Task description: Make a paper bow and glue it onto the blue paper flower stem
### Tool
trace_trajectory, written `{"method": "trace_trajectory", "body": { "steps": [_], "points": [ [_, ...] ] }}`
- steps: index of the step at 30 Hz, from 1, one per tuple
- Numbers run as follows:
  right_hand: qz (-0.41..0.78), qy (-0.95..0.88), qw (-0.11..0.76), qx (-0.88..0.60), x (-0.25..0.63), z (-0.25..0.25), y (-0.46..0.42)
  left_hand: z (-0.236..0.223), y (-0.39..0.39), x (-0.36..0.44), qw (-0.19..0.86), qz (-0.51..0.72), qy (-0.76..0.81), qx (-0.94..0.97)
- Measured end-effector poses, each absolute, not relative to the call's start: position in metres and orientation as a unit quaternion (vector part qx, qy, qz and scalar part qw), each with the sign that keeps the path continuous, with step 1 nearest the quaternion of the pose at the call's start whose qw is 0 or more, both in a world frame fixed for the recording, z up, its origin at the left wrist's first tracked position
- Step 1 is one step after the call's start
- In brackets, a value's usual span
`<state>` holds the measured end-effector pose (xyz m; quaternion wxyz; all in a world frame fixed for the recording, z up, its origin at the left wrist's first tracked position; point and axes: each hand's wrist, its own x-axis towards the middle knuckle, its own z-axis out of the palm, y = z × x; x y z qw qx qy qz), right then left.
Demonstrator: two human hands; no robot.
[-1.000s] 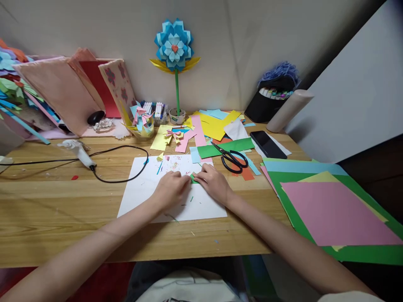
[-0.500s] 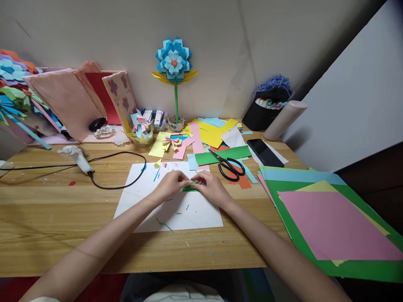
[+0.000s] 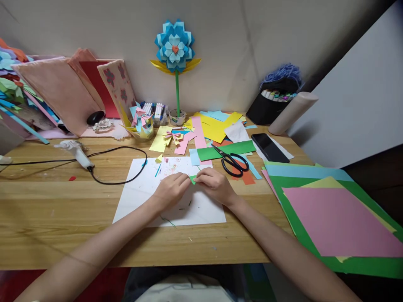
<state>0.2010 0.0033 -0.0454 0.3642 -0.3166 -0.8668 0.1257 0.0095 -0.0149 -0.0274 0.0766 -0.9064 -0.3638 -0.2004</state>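
Between my hands is a small piece of green paper [image 3: 192, 179], mostly covered by my fingers. My left hand [image 3: 172, 189] pinches its left side, and my right hand [image 3: 214, 184] pinches its right side. Both are just above a white sheet [image 3: 135, 188] strewn with thin green scraps and coloured specks. Black-handled scissors [image 3: 231, 160] lie beyond my right hand, their blades across a wide green paper strip [image 3: 226, 150]. How the small piece is folded cannot be made out.
A white glue gun [image 3: 75, 154] with a looping black cord lies at left. A blue paper flower [image 3: 175, 48] stands at the back. A phone [image 3: 270, 147] and stacked coloured sheets [image 3: 340, 222] are at right. Yellow paper [image 3: 214, 128] and other offcuts lie behind the scissors.
The view has shifted slightly. My left hand has turned more back-up over the paper, and less of the green piece shows below my fingers. Both hands keep hold of it.
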Motion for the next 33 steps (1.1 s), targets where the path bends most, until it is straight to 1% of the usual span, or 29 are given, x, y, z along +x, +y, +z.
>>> {"method": "trace_trajectory", "body": {
  "steps": [1,3,6,10,15,21,23,26,29,33],
  "points": [
    [0.098,-0.885,0.34,-0.302,0.201,-0.048,0.003,-0.031,-0.018,0.006,0.112,-0.184,-0.335,-0.917],
    [0.074,-0.91,0.295,-0.283,0.203,-0.053,0.003,-0.038,-0.023,0.002,0.144,-0.163,-0.31,-0.925],
    [0.096,-0.919,0.268,-0.272,0.206,-0.058,0.002,-0.044,-0.028,0.0,0.126,-0.163,-0.329,-0.922],
    [0.149,-0.902,0.276,-0.295,0.206,-0.057,-0.002,-0.046,-0.03,0.002,0.057,-0.177,-0.378,-0.907],
    [0.244,-0.831,0.316,-0.388,0.198,-0.048,-0.005,-0.046,-0.03,0.007,-0.068,-0.213,-0.492,-0.842],
    [0.324,-0.768,0.31,-0.457,0.192,-0.043,-0.001,-0.033,-0.028,0.015,-0.172,-0.19,-0.599,-0.759],
    [0.33,-0.767,0.288,-0.47,0.192,-0.041,0.003,-0.026,-0.025,0.016,-0.201,-0.17,-0.618,-0.741],
    [0.345,-0.767,0.228,-0.491,0.19,-0.035,0.011,-0.017,-0.016,0.017,-0.238,-0.124,-0.638,-0.721],
    [0.361,-0.762,0.168,-0.51,0.188,-0.028,0.021,-0.009,-0.004,0.019,-0.253,-0.086,-0.639,-0.721],
    [0.363,-0.767,0.11,-0.517,0.185,-0.024,0.035,-0.002,0.015,0.019,-0.281,-0.03,-0.63,-0.723]
  ]
}}
